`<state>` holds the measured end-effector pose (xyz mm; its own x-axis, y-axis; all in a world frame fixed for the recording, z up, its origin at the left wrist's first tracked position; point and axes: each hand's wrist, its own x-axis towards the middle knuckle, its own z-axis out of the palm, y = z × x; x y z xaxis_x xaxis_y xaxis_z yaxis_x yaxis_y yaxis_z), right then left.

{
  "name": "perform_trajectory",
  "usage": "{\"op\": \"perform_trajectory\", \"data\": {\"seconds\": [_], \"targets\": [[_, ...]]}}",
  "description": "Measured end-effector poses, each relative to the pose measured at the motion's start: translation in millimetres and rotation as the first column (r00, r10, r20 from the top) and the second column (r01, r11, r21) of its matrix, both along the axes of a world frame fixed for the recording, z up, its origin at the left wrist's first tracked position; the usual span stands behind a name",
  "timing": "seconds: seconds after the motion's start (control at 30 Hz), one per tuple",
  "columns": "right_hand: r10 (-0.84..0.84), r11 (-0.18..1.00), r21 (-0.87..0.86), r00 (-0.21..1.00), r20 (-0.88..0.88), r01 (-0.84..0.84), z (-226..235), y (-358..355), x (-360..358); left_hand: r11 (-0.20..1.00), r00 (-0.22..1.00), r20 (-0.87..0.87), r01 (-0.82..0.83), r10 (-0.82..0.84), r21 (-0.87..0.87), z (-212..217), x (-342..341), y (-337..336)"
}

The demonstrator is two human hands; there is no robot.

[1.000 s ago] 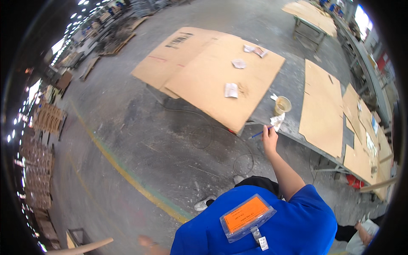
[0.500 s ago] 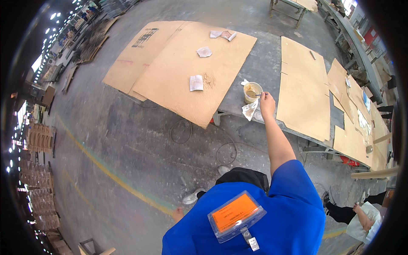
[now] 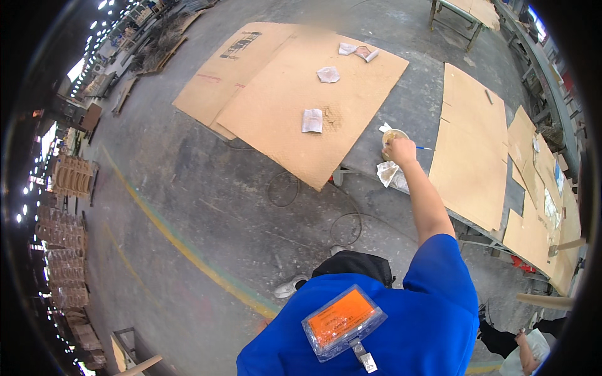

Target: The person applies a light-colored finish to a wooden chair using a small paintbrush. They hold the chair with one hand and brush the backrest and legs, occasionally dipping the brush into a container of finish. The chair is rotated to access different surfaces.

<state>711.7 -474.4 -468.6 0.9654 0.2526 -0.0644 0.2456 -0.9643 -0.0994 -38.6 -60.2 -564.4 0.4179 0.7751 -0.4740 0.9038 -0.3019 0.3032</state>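
Observation:
My right hand is closed over the near rim of a small tub at the edge of the grey table. A slim blue-handled tool sticks out from the right side of my fist. The working end of the tool is hidden by the hand. A crumpled, stained white cloth or paper lies just in front of the tub, and a small white scrap sits behind it. Of my left hand, only a blurred sliver shows beside my blue sleeve; its fingers are hidden.
A large cardboard sheet overhangs the table at left, carrying several whitish pads and a patch of brown crumbs. More cardboard covers the right side. Cables loop on the floor. Another person is at lower right.
My right hand has moved from the tub's right side to over its opening, and the tool's blue handle now points right. The whole view has shifted, so the table sits farther right.

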Motion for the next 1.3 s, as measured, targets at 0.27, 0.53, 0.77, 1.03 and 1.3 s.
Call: {"op": "perform_trajectory", "data": {"seconds": [0.27, 0.53, 0.77, 1.03, 1.3], "targets": [[0.030, 0.999, 0.035, 0.999, 0.026, -0.031, -16.2, -14.6, 5.0, 0.991, 0.997, -0.072, -0.028, 0.019, -0.131, -9.1, -27.4, -24.1], [0.128, 0.988, -0.080, 0.991, -0.042, -0.131, -20.0, -13.3, 15.5, 0.995, 0.999, 0.044, 0.028, -0.024, -0.092, 11.9, 9.8, -2.8], [-0.067, 0.996, -0.057, 0.995, 0.068, 0.071, -11.6, -36.3, 25.1, 0.990, 0.979, 0.193, -0.042, 0.067, -0.132, 40.1, 50.0, 1.8], [-0.135, 0.989, -0.047, 0.988, 0.071, 0.139, -20.2, -29.4, 30.3, 0.990, 1.000, -0.001, -0.015, 0.015, -0.142, 10.4, -19.1, -25.4], [-0.166, 0.984, -0.052, 0.984, 0.071, 0.170, -19.7, -30.9, 44.5, 0.974, 0.997, -0.070, -0.053, 0.038, -0.221, 2.0, -60.6, -23.7]]}}
